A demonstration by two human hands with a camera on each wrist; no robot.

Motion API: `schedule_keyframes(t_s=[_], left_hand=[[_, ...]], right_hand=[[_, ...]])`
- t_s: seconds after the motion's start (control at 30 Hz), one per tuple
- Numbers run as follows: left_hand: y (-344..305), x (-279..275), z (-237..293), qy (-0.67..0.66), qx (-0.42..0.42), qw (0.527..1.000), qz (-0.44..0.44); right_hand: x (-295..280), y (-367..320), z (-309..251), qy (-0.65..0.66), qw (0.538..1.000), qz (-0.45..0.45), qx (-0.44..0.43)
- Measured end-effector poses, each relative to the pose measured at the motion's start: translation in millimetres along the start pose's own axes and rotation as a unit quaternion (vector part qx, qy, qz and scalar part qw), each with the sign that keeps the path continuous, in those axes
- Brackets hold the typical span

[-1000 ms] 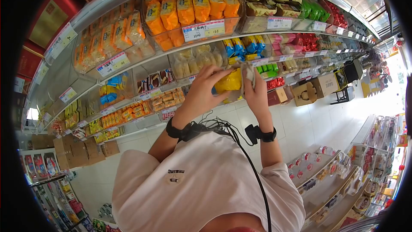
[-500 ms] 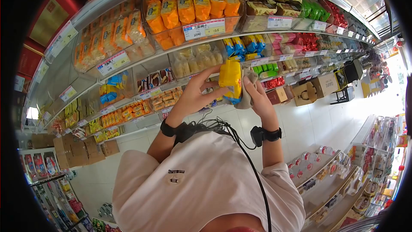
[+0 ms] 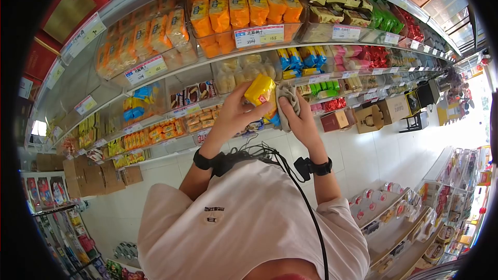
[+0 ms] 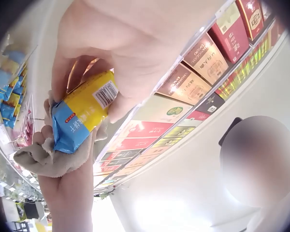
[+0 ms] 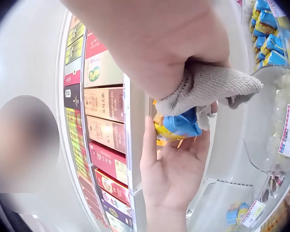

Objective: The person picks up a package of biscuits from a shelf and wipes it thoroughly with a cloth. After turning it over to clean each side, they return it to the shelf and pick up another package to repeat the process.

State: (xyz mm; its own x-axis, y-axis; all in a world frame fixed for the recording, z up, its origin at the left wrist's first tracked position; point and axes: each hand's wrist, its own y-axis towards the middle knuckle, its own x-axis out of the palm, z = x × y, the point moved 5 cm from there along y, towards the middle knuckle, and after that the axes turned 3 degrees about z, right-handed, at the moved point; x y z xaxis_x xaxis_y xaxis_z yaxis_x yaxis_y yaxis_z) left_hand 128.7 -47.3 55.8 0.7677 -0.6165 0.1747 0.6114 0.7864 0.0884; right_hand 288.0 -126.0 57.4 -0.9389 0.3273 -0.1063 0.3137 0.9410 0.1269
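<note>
A yellow-and-blue snack packet (image 3: 260, 92) is held up in front of the shelves by my left hand (image 3: 233, 116). The left wrist view shows the thumb and fingers around its yellow end, next to a printed barcode; the blue end of the packet (image 4: 71, 128) points away from the palm. My right hand (image 3: 305, 124) grips a bunched grey cloth (image 3: 287, 102) beside the packet. In the right wrist view, the cloth (image 5: 208, 88) lies over part of the packet's blue end (image 5: 182, 123), and the right fingers are mostly hidden behind it.
Clear bins of orange-wrapped snacks (image 3: 249, 8) line the upper shelf. Blue-and-yellow packets (image 3: 302, 61) sit in a bin just behind the hands. Cardboard boxes (image 3: 369, 119) stand on the floor to the right. Black cables (image 3: 272, 150) hang between the wrists.
The packet has been turned and tilted in the left hand, first standing upright, now leaning leftward. The cloth has shifted along its right side. The head view has swung slightly.
</note>
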Motion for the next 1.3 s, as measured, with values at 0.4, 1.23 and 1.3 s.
schedule_keyframes(t_s=[0.4,1.23,1.3], left_hand=[[-25,-23,5,0.083,0.005,0.994,0.065],[-110,-175,7,0.025,0.016,0.981,0.193],[-116,-188,1,0.023,0.020,0.977,0.210]], right_hand=[[46,6,-9,0.031,0.999,-0.005,0.028],[211,5,-19,-0.064,0.975,-0.205,-0.061],[221,6,-19,-0.101,0.965,-0.232,-0.063]])
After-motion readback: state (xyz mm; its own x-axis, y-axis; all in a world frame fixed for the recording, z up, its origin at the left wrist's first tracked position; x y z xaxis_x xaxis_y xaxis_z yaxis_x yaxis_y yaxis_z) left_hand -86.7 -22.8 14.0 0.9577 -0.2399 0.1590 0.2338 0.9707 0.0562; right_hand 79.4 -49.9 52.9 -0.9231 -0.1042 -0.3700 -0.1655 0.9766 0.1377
